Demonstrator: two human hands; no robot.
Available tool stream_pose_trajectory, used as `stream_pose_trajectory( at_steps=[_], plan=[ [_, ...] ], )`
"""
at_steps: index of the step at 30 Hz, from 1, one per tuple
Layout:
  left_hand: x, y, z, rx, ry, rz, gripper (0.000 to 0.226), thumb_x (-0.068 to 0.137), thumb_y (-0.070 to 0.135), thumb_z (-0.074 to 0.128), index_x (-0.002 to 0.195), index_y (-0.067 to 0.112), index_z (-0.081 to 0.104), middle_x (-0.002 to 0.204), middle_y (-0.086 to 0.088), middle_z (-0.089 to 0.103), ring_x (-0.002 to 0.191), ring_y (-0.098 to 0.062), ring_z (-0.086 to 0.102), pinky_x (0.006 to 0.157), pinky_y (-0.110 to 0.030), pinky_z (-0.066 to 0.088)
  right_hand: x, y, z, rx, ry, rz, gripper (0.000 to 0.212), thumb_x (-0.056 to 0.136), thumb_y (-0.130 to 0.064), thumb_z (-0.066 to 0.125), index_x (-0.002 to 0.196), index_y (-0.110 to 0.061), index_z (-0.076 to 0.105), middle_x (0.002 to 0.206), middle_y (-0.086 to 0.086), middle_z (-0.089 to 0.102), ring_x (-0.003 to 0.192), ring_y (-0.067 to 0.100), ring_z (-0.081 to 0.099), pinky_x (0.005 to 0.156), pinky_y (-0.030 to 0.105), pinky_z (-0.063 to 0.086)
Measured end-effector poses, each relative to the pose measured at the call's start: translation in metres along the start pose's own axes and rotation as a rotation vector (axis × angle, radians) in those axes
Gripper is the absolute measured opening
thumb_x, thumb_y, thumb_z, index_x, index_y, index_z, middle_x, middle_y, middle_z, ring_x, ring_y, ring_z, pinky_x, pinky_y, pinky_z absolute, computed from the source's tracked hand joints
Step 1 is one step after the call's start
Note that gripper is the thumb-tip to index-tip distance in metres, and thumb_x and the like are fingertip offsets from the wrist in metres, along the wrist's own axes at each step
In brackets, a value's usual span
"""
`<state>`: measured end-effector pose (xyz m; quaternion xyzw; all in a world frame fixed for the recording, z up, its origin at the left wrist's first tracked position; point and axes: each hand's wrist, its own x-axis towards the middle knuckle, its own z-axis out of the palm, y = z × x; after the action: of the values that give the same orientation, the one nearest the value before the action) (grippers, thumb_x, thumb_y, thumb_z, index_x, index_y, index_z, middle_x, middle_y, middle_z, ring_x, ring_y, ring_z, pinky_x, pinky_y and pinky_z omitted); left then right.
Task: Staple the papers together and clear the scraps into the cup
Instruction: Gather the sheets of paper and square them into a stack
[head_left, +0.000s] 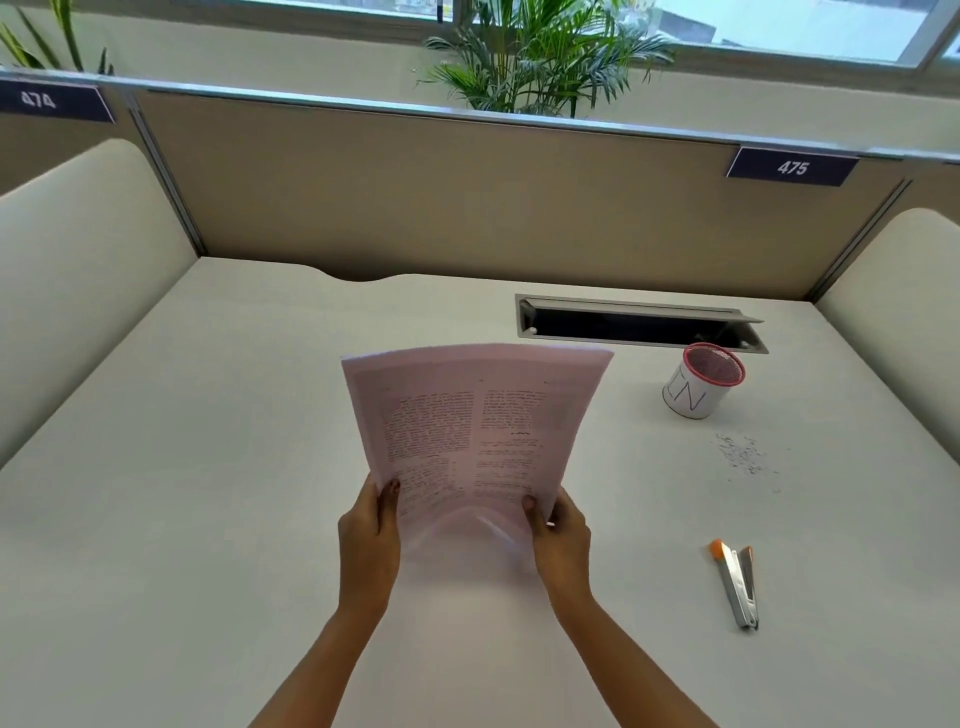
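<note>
Papers (470, 426): thin, light, floppy sheaf, held raised over desk (208, 467), pinched at lower side edges by left hand (370, 525) and right hand (558, 530); best gripped near corner when stapled

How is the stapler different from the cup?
The stapler lies flat on the desk; the cup stands upright. The stapler is long, thin and silver with an orange tip; the cup is round and white with a pink mesh rim. The stapler is nearer the person; the cup is farther back. Both sit on the right side, untouched, since the left hand and right hand hold the papers.
</note>
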<state>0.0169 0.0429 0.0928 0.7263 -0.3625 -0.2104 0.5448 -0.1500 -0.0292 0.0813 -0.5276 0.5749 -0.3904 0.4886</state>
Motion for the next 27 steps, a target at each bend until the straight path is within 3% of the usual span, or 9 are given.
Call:
stream_pose_trajectory(
  at_steps=[2,5,10,14,19,23,27],
  plan=[
    [0.001,0.0,-0.002,0.005,0.011,0.007,0.024,0.101,0.014,0.04,0.116,0.014,0.059,0.1,0.002,0.065,0.086,-0.009,0.062,0.067,-0.012,0.053,0.0,0.002,-0.006,0.065,0.033,0.016,0.002,0.09,-0.024,0.062,0.09,-0.026,0.063,0.088,-0.006,0.07,0.085,0.017,0.067,0.073,0.022,0.055],
    [0.004,0.001,-0.003,-0.015,0.026,-0.025,0.018,0.101,0.013,0.041,0.099,0.018,0.059,0.089,0.006,0.064,0.081,-0.018,0.063,0.059,-0.015,0.053,-0.001,0.006,-0.011,0.305,0.01,0.16,0.02,0.085,-0.025,0.068,0.101,-0.014,0.066,0.096,0.005,0.072,0.092,0.025,0.068,0.08,0.036,0.057],
    [0.005,0.009,-0.001,-0.14,0.029,-0.083,0.027,0.101,0.012,0.043,0.09,0.03,0.061,0.09,0.007,0.067,0.081,-0.016,0.065,0.059,-0.017,0.055,-0.005,0.004,-0.008,0.89,-0.098,0.36,0.042,0.083,-0.009,0.064,0.124,-0.004,0.056,0.119,0.016,0.066,0.109,0.031,0.063,0.09,0.041,0.055],
    [0.001,0.017,0.007,-0.283,0.014,-0.159,0.03,0.101,0.013,0.044,0.095,0.034,0.063,0.093,0.007,0.07,0.081,-0.012,0.067,0.06,-0.019,0.055,-0.011,-0.006,0.0,1.075,-0.145,0.378,0.042,0.088,0.0,0.057,0.129,-0.007,0.052,0.124,0.014,0.063,0.118,0.03,0.058,0.095,0.045,0.05],
    [-0.01,0.02,0.02,-0.394,0.017,-0.213,0.024,0.101,0.019,0.044,0.102,0.035,0.061,0.097,0.005,0.07,0.085,-0.011,0.068,0.064,-0.022,0.056,-0.022,-0.015,0.016,0.932,-0.139,0.276,0.042,0.087,0.001,0.058,0.126,-0.013,0.054,0.12,0.009,0.067,0.11,0.027,0.064,0.091,0.044,0.053],
    [-0.003,0.022,0.012,-0.525,-0.007,-0.248,0.022,0.097,0.011,0.051,0.117,0.016,0.058,0.105,-0.003,0.071,0.094,-0.016,0.07,0.074,-0.033,0.06,-0.016,-0.023,0.002,0.596,-0.023,0.135,0.034,0.087,-0.007,0.063,0.12,-0.013,0.059,0.111,0.005,0.071,0.102,0.022,0.067,0.089,0.042,0.054],
    [0.017,0.02,-0.01,-0.612,0.089,-0.226,0.03,0.094,0.008,0.056,0.122,0.01,0.046,0.112,-0.009,0.067,0.094,-0.017,0.071,0.077,-0.034,0.06,-0.003,-0.032,-0.024,0.346,0.025,0.018,0.02,0.089,-0.009,0.062,0.108,-0.01,0.063,0.101,0.005,0.071,0.092,0.02,0.067,0.068,0.022,0.057]
  ],
)
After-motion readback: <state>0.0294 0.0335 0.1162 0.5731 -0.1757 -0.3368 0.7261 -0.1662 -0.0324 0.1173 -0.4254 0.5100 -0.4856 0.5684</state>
